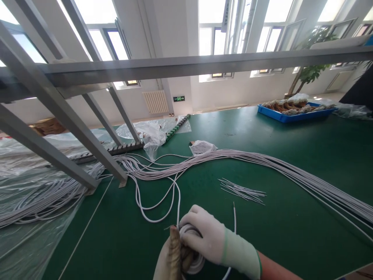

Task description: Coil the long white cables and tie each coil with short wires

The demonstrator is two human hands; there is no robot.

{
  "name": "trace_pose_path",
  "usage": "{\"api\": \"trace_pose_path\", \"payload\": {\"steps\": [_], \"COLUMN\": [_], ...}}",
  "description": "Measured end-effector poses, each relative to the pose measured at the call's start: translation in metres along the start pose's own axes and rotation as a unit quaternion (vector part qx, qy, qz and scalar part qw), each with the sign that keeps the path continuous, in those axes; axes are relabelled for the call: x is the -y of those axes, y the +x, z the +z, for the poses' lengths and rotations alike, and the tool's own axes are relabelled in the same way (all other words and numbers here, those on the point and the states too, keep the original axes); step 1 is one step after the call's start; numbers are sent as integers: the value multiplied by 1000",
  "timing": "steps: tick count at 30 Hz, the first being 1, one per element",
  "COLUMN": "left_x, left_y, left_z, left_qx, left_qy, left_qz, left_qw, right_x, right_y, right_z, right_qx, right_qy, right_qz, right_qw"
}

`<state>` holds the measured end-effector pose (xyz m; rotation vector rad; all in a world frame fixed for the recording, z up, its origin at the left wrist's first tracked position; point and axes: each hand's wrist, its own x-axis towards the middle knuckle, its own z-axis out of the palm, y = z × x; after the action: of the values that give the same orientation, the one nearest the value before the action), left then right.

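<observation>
Both my hands wear white gloves at the bottom middle of the view. My right hand (208, 235) is closed over a small coil of white cable (196, 265). My left hand (168, 258) grips the same coil from below, its fingers partly hidden. A loose white cable (157, 198) loops from the coil across the green table (262, 233) to a long bundle of white cables (233, 158). A short cable end (234, 216) sticks up beside my right hand.
A pile of thin white ties (243, 191) lies right of centre. Grey metal frame legs (87, 155) stand at the left over clear plastic sheeting (26, 217). A small plastic bag (201, 147) and a blue tray (294, 113) of parts sit farther back.
</observation>
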<state>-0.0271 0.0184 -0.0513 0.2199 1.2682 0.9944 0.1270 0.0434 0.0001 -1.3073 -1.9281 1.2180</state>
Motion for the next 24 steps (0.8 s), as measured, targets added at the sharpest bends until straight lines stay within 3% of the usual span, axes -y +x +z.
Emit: {"api": "trace_pose_path", "payload": {"steps": [4,7,10,13,18,24], "left_x": [-10,-19,-23,-25,-26,-31], "left_y": [-15,-17,-9,-2,-5,-15], "left_z": [8,7,3,4,18,18], "left_qx": [57,-1,-74,-118,-127,-120], "left_qy": [2,4,8,-27,-62,-81], "left_qz": [-3,-8,-7,-9,-31,-56], "left_qw": [998,1000,997,993,990,988], "right_x": [-4,-18,-40,-65,-97,-111], "right_y": [-3,-5,-5,0,16,32], "right_z": [5,-8,-38,-72,-98,-103], "right_qx": [2,-10,-97,-147,-60,34], "right_qy": [28,34,-121,-280,-375,-391], "right_qz": [-21,-42,52,190,311,346], "right_qw": [999,998,987,930,871,852]}}
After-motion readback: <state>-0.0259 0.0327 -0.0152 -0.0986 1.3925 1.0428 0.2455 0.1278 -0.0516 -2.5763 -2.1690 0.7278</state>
